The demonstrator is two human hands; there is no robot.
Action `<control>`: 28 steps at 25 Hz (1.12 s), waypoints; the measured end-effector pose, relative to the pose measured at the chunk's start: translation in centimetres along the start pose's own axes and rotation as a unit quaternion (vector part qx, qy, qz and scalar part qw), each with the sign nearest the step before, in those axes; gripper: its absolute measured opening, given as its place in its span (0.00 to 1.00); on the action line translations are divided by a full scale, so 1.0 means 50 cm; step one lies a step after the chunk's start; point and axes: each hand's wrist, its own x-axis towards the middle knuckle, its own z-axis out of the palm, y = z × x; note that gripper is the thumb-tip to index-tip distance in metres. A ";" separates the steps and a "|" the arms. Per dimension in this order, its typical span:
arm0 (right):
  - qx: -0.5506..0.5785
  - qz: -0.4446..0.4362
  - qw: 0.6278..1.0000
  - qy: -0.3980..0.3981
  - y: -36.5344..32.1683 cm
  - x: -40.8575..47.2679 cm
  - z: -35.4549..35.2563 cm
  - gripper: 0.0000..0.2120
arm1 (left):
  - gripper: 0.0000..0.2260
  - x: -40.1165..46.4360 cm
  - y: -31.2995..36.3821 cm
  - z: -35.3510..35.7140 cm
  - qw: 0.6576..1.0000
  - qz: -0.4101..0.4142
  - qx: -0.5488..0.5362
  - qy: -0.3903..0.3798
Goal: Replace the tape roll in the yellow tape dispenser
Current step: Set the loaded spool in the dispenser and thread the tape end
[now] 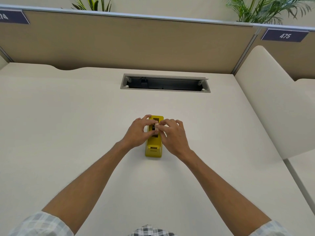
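Observation:
A yellow tape dispenser (153, 149) stands on the white desk (68, 125), its cutter end toward me. A tape roll (155, 127) sits in the dispenser's open top slot, mostly hidden by fingers. My left hand (139, 132) comes in from the left and pinches the roll between thumb and fingers. From the right side, my right hand (173, 133) pinches the same roll with curled fingers. Both hands meet over the dispenser's middle.
An open cable tray (165, 83) is sunk into the desk behind the dispenser. A beige partition wall (136, 41) closes the far edge. A rounded white side panel (272, 99) borders the desk on the right.

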 end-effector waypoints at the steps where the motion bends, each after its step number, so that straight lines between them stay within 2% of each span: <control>1: -0.003 -0.003 1.000 0.004 0.000 -0.001 0.001 0.09 | 0.18 -0.001 0.000 -0.001 1.000 0.000 0.000 0.000; 6: -0.022 -0.017 1.000 0.013 0.000 -0.003 0.000 0.12 | 0.17 -0.004 0.009 -0.004 1.000 0.008 -0.006 -0.003; 10: -0.012 0.030 0.997 -0.068 0.005 0.010 -0.005 0.24 | 0.21 -0.011 0.018 -0.010 0.998 0.015 -0.068 0.006; 12: -0.014 0.037 0.994 -0.104 0.011 0.019 -0.005 0.24 | 0.27 -0.014 0.021 -0.008 0.996 0.008 -0.094 0.009; 14: -0.007 0.029 0.994 -0.101 0.014 0.025 -0.004 0.20 | 0.30 -0.017 0.023 -0.005 0.994 -0.003 -0.109 0.016; 21: 0.007 0.029 0.994 -0.107 0.019 0.044 -0.003 0.18 | 0.29 -0.035 -0.010 0.013 0.997 -0.013 -0.080 0.018; 28: 0.026 0.012 0.993 -0.110 0.022 0.047 -0.008 0.20 | 0.29 -0.038 -0.015 0.013 0.998 -0.014 -0.062 0.027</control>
